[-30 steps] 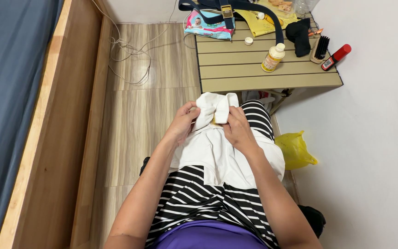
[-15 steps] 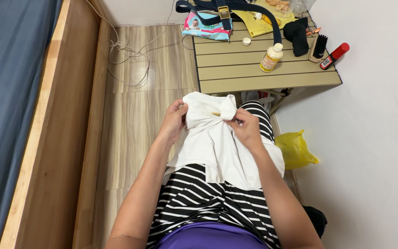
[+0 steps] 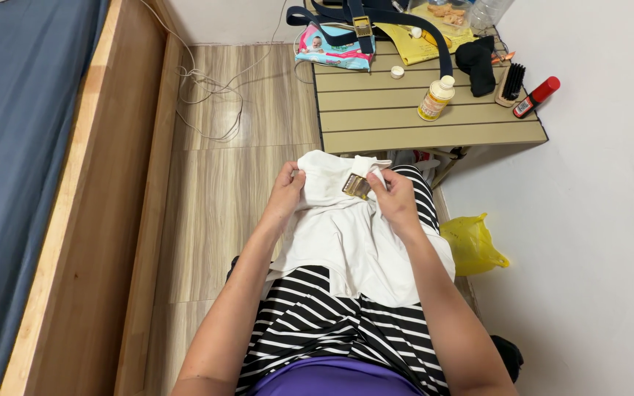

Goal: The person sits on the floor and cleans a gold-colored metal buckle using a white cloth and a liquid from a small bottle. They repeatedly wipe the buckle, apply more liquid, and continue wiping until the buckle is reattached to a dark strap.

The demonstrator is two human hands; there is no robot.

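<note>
White garment (image 3: 346, 235) spread over the lap, on top of black-and-white striped trousers (image 3: 317, 323), far edge bunched up near the knees. Left hand (image 3: 286, 192) pinching the bunched cloth at its left corner, fingers (image 3: 293, 174) curled tight around the fold, thumb on top. Right hand (image 3: 394, 196) gripping the right side of the same bunch, fingertips (image 3: 376, 183) closed narrow on the fabric. Small gold-and-dark tag (image 3: 356, 185) poking out of the fold right between the two hands, just beside the right fingertips, maybe touching them, can't quite tell. Rest of the garment hanging loose toward the waist.

Low slatted tan table (image 3: 420, 125) just past the knees, holding a small yellow-labelled bottle (image 3: 435, 99), a black brush (image 3: 511, 82), a red-capped tube (image 3: 536, 96), a black cloth (image 3: 477, 64), a dark blue strap (image 3: 376, 18) and a pack of wipes (image 3: 333, 45). Yellow plastic bag (image 3: 472, 243) on the floor to the right, white cable (image 3: 207, 95) coiled on the wood floor, bed with wooden frame (image 3: 104, 191) along the left.
</note>
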